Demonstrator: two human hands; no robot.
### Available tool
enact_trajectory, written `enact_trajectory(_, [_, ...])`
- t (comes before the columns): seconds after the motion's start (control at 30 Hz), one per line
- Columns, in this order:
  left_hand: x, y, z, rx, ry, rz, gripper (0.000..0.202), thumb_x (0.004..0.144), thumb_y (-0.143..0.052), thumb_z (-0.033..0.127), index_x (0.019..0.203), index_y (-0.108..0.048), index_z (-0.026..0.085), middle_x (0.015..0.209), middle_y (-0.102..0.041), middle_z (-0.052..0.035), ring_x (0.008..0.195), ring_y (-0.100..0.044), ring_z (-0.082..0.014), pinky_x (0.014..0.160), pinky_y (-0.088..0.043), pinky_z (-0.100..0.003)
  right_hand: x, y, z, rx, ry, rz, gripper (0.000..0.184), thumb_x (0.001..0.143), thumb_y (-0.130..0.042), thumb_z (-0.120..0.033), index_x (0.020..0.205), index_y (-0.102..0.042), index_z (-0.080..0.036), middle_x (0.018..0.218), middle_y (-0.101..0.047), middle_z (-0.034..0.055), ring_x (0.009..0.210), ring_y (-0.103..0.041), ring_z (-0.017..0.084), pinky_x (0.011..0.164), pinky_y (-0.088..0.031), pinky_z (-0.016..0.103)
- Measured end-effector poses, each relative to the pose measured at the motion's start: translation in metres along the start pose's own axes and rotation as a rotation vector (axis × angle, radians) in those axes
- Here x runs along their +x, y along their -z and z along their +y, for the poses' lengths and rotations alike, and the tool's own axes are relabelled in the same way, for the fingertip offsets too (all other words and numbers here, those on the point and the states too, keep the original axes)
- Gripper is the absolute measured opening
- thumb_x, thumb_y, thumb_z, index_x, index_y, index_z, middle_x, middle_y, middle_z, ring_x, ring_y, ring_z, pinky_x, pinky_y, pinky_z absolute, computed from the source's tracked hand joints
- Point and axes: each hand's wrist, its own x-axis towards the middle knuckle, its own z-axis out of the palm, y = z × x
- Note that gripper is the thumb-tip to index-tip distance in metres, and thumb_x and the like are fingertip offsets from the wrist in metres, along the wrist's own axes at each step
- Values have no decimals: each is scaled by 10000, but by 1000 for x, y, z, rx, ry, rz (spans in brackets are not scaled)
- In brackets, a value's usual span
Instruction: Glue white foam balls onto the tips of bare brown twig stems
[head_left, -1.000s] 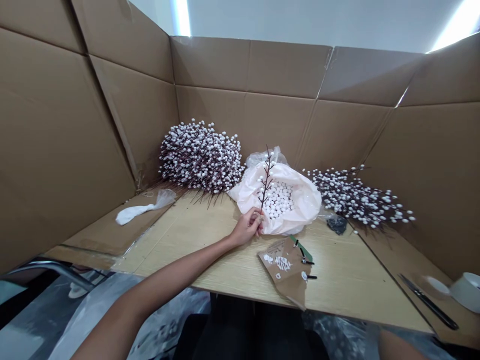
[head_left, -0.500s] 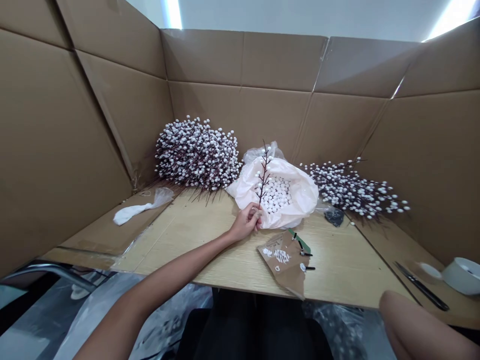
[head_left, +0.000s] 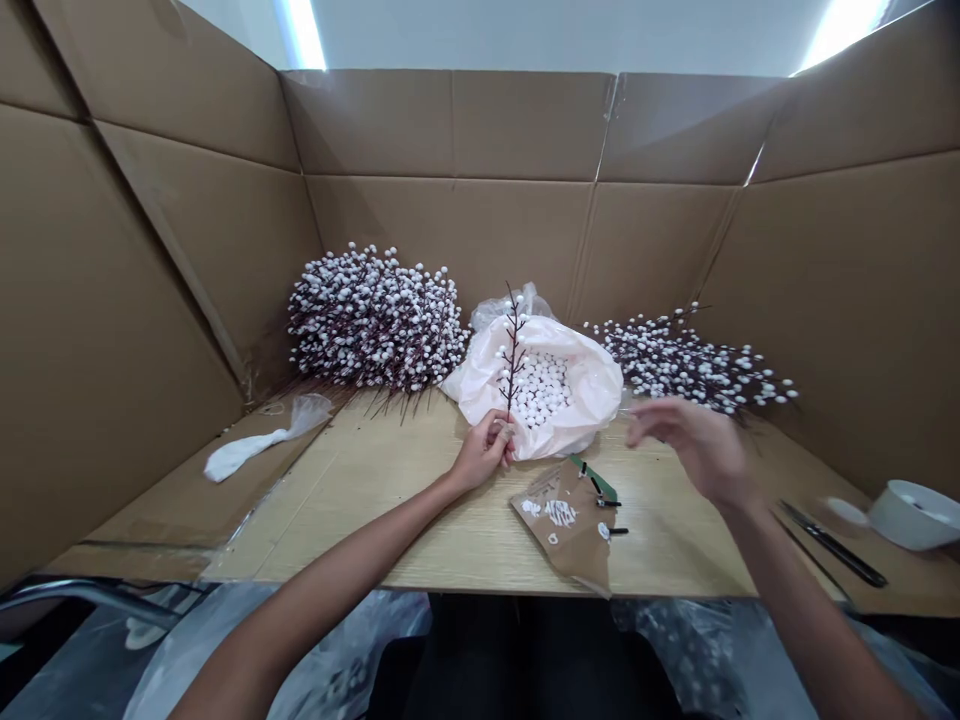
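Between the fingertips of my left hand (head_left: 484,448) is the lower stem of a dark artificial twig (head_left: 513,355), held upright with a few white berries on it. Behind it lies a pale plastic bag (head_left: 592,375), its mouth spread wide around many loose white berries (head_left: 544,388). My right hand (head_left: 694,445) hovers over the table to the right of the bag, slightly blurred, fingers partly extended and nothing visible in them. A brown cardboard piece (head_left: 566,530) with white smears and several black sticks lies in front of the bag.
Bunches of white-berried stems lie at the back left (head_left: 379,320) and back right (head_left: 686,362). A knotted plastic bag of white material (head_left: 251,452) is at left. A black-handled knife (head_left: 832,545) and a tape roll (head_left: 915,515) sit at right. Cardboard walls (head_left: 450,220) enclose the table.
My right hand has come up from the lower right edge to above the table beside the bag. My left hand still holds the twig upright. The whole view has shifted a little.
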Motion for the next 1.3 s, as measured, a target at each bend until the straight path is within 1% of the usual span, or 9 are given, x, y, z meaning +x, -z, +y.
enact_trajectory(0.07, [0,1,1,4,-2,-2,331,864,-540,478,966,-495,167,615,-559,32,459,-535,-82,410,-452,-171,4,-10,18,-34,-32,32,348,916,-494,-470,950,-640,-155,736,-650,37,624,-615,145,590,-519,278])
enact_trajectory(0.13, [-1,1,2,11,-5,-2,321,869,-540,467,972,-498,166,618,-561,31,467,-543,-83,417,-455,-171,6,-18,36,-89,-51,91,361,861,-542,-506,888,-642,-161,622,-620,23,512,-569,147,494,-465,264])
enact_trajectory(0.2, [-1,2,3,19,-6,-3,313,873,-539,458,980,-502,166,617,-559,32,473,-547,-84,422,-457,-169,4,-21,51,-135,-49,154,328,822,-585,-493,793,-623,-169,581,-598,16,482,-535,141,482,-429,261])
enact_trajectory(0.27, [0,2,2,24,-5,-5,313,873,-541,459,986,-503,169,617,-559,34,477,-547,-84,422,-456,-168,0,-19,59,-169,-53,242,313,829,-571,-467,693,-562,-186,550,-560,5,481,-505,132,501,-410,258])
enact_trajectory(0.37, [1,1,1,27,-1,-5,320,870,-547,466,992,-504,174,624,-561,36,479,-545,-82,423,-453,-167,-6,-14,61,-194,-84,313,304,859,-526,-444,681,-505,-198,562,-544,-1,493,-493,125,502,-390,245])
enact_trajectory(0.63, [2,1,-1,29,0,-12,334,861,-561,480,986,-503,176,626,-568,35,487,-555,-87,429,-461,-173,-10,-23,68,-196,-175,219,289,854,-530,-457,743,-533,-190,563,-538,-7,515,-519,132,500,-366,241])
enact_trajectory(0.83, [1,0,2,29,-12,-8,348,857,-560,491,975,-507,167,619,-572,30,476,-548,-84,434,-462,-176,-11,-31,73,-118,-252,200,340,849,-514,-532,899,-527,-196,615,-582,16,524,-551,160,482,-438,259])
enact_trajectory(1.03, [1,0,2,23,-11,-14,341,854,-559,486,967,-506,168,623,-573,28,474,-547,-84,428,-459,-175,-11,-33,76,-78,-299,182,372,834,-515,-574,871,-511,-204,634,-581,25,537,-548,163,473,-447,259])
enact_trajectory(1.3, [0,3,2,48,-10,-18,323,863,-547,463,984,-500,167,622,-565,30,475,-544,-88,425,-459,-177,-10,-36,72,-34,-299,162,400,818,-523,-599,857,-523,-201,642,-576,19,523,-535,152,460,-433,248])
